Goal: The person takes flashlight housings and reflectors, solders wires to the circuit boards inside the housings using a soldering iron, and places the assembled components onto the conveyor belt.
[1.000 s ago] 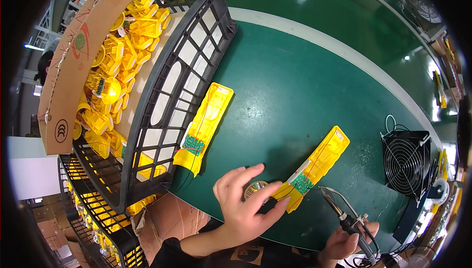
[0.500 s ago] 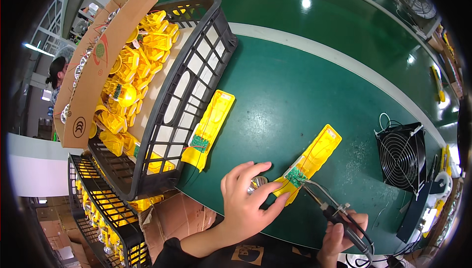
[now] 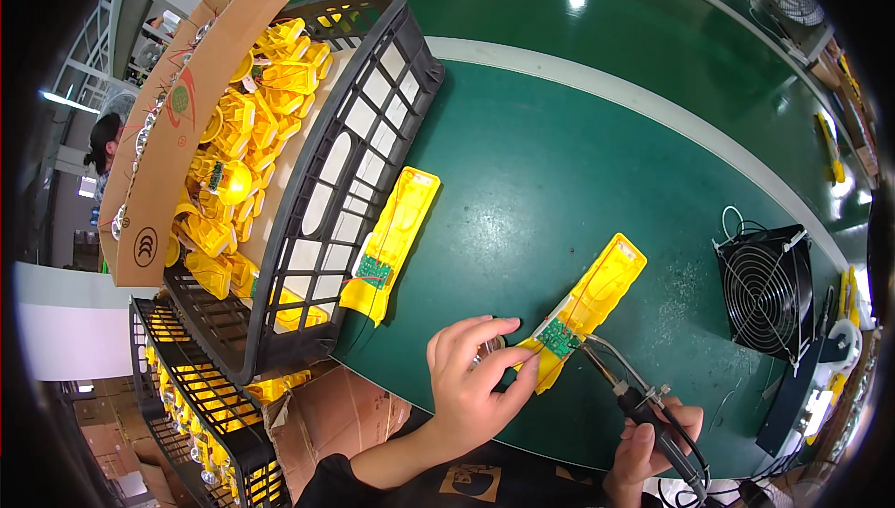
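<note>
My right hand (image 3: pixel 657 438) grips a soldering iron (image 3: pixel 643 407) with a thin metal feed tube clamped along it. Its tip meets the green circuit board (image 3: pixel 559 338) at the lower part of a yellow plastic housing (image 3: pixel 601 282). My left hand (image 3: pixel 474 382) is closed at that housing's lower end, thumb and a finger pinched close together. What they pinch is too small to tell. A shiny round silver part (image 3: pixel 488 350) shows between its fingers, partly hidden. Farther left lies a second yellow housing (image 3: pixel 403 214) with a green board and red and black wires.
A black plastic crate (image 3: pixel 266 322) at left holds many yellow parts (image 3: pixel 247 126) and a cardboard sheet (image 3: pixel 177 126). Another crate (image 3: pixel 200 396) stands lower. A black fan (image 3: pixel 766 294) is at right on the green table (image 3: pixel 503 154). Beyond runs a green conveyor (image 3: pixel 643 33).
The soldering iron's tip has shifted slightly up and right on the board. My left hand has moved slightly right, its fingers still at the housing's lower end.
</note>
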